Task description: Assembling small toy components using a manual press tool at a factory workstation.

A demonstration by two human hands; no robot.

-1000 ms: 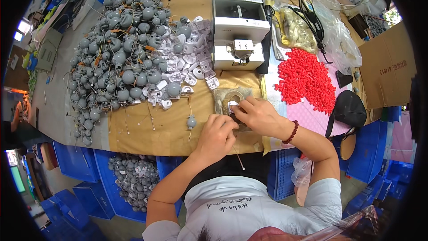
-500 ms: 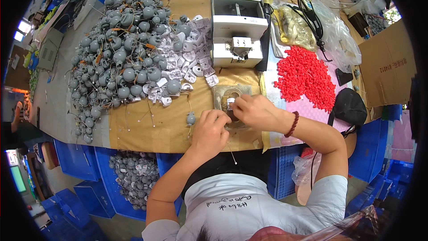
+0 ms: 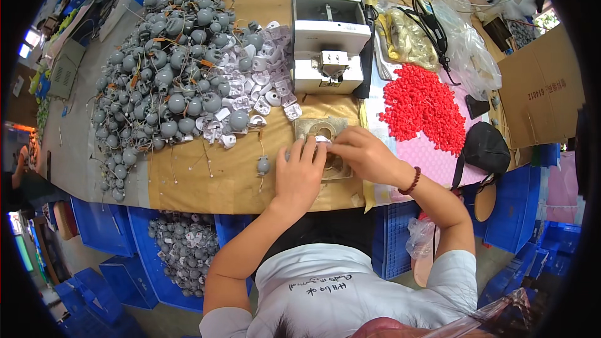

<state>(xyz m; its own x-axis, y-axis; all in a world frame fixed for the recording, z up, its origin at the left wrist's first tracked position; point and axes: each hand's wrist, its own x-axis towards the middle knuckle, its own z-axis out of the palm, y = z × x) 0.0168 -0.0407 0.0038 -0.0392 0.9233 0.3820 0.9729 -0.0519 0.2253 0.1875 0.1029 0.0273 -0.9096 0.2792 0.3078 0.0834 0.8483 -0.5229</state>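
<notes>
Both hands meet over a worn metal fixture (image 3: 341,126) with round openings, near the front of the table. Between my fingertips is a small white plastic part (image 3: 322,139), mostly covered. My left hand (image 3: 300,174) closes on it from the left, fingers side by side. My right hand (image 3: 368,155), with a beaded bracelet at the wrist, pinches it from the right. To the left of my left hand lies a single grey ball-shaped piece (image 3: 263,164) with thin wires, a white part (image 3: 257,121) above it.
A big heap of grey ball pieces (image 3: 169,78) with wires covers the left, white plastic parts (image 3: 256,78) beside it. A white machine (image 3: 330,44) stands behind the fixture. Right are small red pieces (image 3: 421,107), a black cap (image 3: 488,149) and plastic bags (image 3: 469,50). Blue crates (image 3: 134,228) stand below.
My left hand's fingers have straightened and reached farther forward over the fixture. My right hand has shifted slightly, and the white part now sits between both hands' fingertips. The view has moved a little.
</notes>
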